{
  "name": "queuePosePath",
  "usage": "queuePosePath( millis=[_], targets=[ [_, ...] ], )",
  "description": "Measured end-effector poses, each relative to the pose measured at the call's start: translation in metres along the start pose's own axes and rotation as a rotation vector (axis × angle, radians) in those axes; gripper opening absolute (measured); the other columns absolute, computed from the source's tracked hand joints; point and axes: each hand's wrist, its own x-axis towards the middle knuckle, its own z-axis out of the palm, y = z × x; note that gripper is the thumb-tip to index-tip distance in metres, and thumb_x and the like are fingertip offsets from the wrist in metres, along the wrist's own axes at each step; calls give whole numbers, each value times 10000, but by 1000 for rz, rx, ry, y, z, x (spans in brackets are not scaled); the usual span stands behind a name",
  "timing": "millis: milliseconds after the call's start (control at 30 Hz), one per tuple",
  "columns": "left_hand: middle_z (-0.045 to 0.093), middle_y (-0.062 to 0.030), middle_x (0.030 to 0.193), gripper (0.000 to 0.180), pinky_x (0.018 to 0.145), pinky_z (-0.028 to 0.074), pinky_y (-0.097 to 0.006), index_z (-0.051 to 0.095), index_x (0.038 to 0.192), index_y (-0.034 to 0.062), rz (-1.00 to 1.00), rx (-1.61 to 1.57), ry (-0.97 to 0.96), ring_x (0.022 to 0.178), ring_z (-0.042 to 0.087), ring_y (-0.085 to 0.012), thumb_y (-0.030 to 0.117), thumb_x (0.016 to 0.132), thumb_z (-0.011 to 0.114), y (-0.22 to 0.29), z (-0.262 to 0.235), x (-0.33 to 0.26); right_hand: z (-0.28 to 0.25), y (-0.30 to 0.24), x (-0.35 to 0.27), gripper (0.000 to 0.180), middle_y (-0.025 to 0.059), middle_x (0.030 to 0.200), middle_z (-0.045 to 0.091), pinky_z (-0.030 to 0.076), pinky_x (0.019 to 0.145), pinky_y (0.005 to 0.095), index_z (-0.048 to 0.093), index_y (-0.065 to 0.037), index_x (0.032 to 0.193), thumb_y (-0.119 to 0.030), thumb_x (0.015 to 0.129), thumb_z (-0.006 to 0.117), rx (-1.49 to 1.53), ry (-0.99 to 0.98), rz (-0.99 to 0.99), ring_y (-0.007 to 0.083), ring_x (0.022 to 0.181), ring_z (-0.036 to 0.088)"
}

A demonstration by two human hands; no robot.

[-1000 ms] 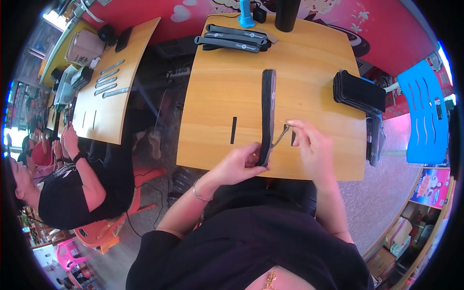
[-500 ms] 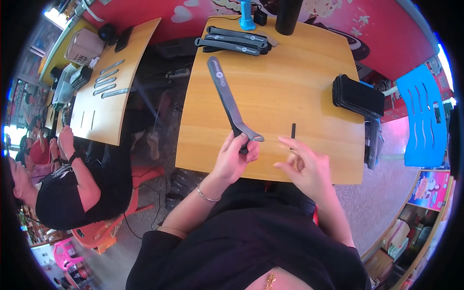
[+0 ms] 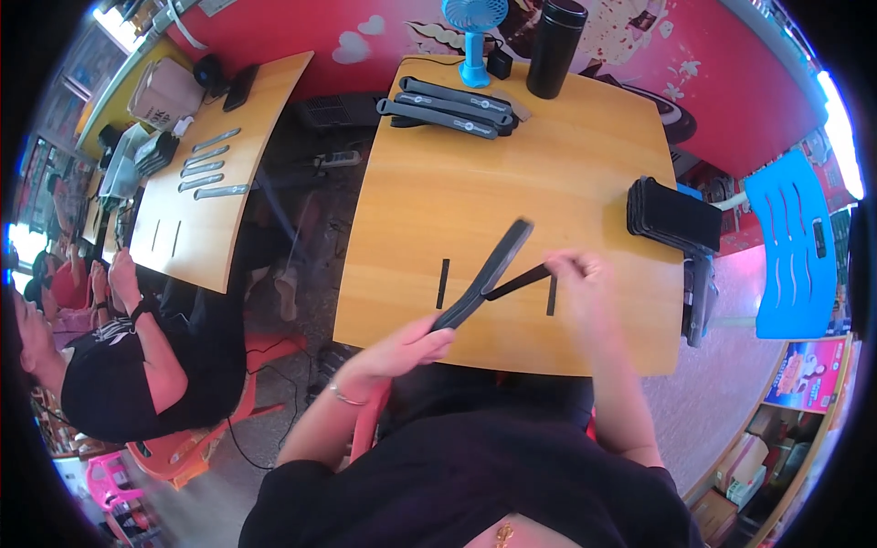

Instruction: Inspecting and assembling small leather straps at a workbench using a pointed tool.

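Frame centre: left hand (image 3: pixel 400 353) closed round dark strap (image 3: pixel 493 269), right hand (image 3: pixel 581 272) pinching narrow strip (image 3: pixel 518 281); we'd best draw it evenly, untwisted.

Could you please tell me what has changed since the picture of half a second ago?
The strap, which leaned to the left, now leans to the right; the left hand still holds it near its lower end. The right hand, open and empty then, now pinches a narrow black band that runs out from the strap. The strap pile and the black stack stayed in place.
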Motion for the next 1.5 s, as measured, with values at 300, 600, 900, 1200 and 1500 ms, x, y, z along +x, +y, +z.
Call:
queuePosePath(
  millis=[300, 600, 900, 1200, 1500],
  targets=[
    [416, 49, 740, 190, 562, 339, -187, 473, 1042, 21, -141, 240, -74, 632, 352, -32, 197, 973, 449, 22, -47, -83, -63, -34, 80, 111, -67, 690, 560, 269, 520, 181, 687, 15, 901, -80, 848, 664, -213, 196, -459, 6, 587, 356],
    [406, 41, 736, 201, 562, 342, -194, 474, 1033, 10, -117, 244, -57, 635, 341, -40, 200, 966, 472, 39, -39, -89, -84, -59, 76, 105, -65, 713, 564, 289, 530, 182, 686, 11, 899, -81, 854, 663, -222, 190, -477, 6, 602, 375],
    [438, 2, 705, 203, 514, 304, -214, 470, 1004, 31, 65, 45, 118, 572, 365, -63, 230, 968, 449, -5, -78, -141, -101, -67, 57, 92, -8, 826, 644, 408, 703, 164, 673, 15, 925, -44, 865, 635, -455, 382, -562, 27, 763, 530],
    [447, -65, 679, 377, 502, 298, -243, 476, 992, 40, 281, -385, 231, 553, 388, -128, 411, 933, 446, -22, -37, -86, -63, 33, 41, 145, 51, 993, 684, 525, 741, 335, 686, -101, 942, -169, 817, 659, -1041, 2, -706, 241, 856, 656],
    [534, -131, 905, 215, 587, 394, -302, 451, 1098, 39, 347, -416, 215, 624, 480, -186, 200, 965, 400, -15, -3, -46, -64, 72, 45, 247, 54, 1148, 634, 523, 770, 354, 665, -103, 1066, -188, 835, 639, -951, 169, -541, 252, 917, 644]
  ],
)
